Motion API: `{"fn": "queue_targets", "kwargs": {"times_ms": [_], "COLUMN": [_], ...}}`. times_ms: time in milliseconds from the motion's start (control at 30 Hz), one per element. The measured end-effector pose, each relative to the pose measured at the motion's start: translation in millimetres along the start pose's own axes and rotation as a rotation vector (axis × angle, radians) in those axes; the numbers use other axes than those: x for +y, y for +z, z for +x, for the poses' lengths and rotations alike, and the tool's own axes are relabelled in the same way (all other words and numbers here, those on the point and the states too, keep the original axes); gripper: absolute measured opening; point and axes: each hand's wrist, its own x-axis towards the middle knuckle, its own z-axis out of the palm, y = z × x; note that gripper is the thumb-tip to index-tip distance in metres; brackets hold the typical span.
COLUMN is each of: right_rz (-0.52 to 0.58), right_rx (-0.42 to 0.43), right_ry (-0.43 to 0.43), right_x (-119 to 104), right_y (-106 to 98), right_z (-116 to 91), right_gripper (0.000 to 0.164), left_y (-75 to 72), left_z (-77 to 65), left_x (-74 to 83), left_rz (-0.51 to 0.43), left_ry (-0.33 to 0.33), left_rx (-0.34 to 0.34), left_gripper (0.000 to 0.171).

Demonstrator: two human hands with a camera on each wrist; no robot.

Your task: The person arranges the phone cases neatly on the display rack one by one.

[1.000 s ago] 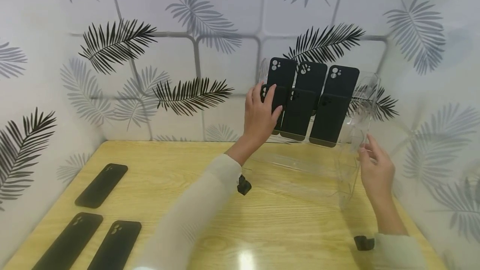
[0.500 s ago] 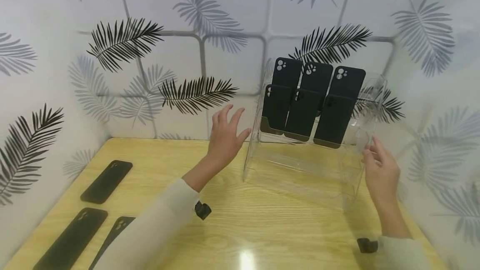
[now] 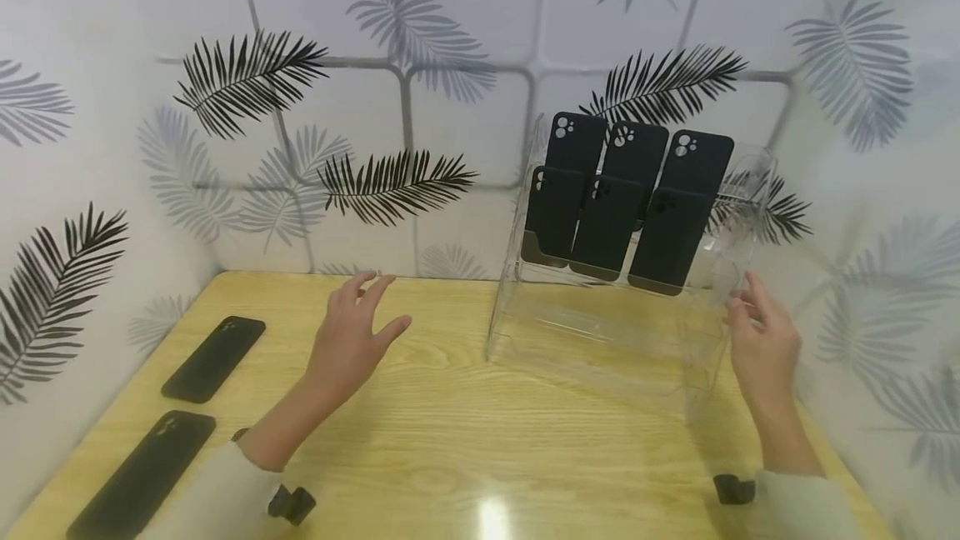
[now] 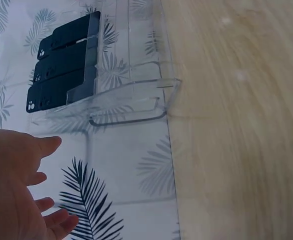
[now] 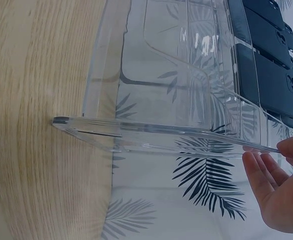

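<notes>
R hand [image 3: 763, 348] on rack [image 5: 161, 128], blk cases [image 3: 610, 223] near-vert. lengthwise, cam ends [image 3: 648, 140] up

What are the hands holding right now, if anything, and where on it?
The right hand pinches the clear stand by the edge of its right side; the left hand holds nothing.

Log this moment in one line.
left hand: empty over table; right hand: pinching edge of clear rack; rack: six phone cases, two rows; table: more cases

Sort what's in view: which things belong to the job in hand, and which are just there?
Likely job: clear stand, right hand pinching its edge; six cases on it; loose black cases; free left hand.

Just there: table; leaf-patterned wall; black wrist devices.
</notes>
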Motion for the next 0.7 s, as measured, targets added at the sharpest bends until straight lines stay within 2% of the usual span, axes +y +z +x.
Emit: {"fn": "queue_targets", "kwargs": {"times_ms": [200,433,567,700], "right_rz": [-0.004,-0.007,-0.007,-0.012], "right_rx": [0.000,-0.017,-0.022,-0.020], "right_ry": [0.013,0.028,0.052,0.059], "right_x": [1.3,0.3,-1.2,-1.2], "right_y": [0.7,0.1,0.3,-0.2], "right_z": [2.0,2.3,1.4,1.7], "right_gripper": [0.046,0.047,0.047,0.047], "left_y": [-23.4,-36.8,-39.6,-42.5], "left_z": [-42.4,-87.2,-106.9,-120.5], "left_x": [-29.1,-52.6,-63.9,-73.3], "left_rz": [0.035,0.072,0.092,0.127], "left_ry": [-0.086,-0.152,-0.180,-0.233], "left_rx": [-0.066,-0.150,-0.183,-0.235], "left_gripper": [0.062,0.068,0.070,0.073]}}
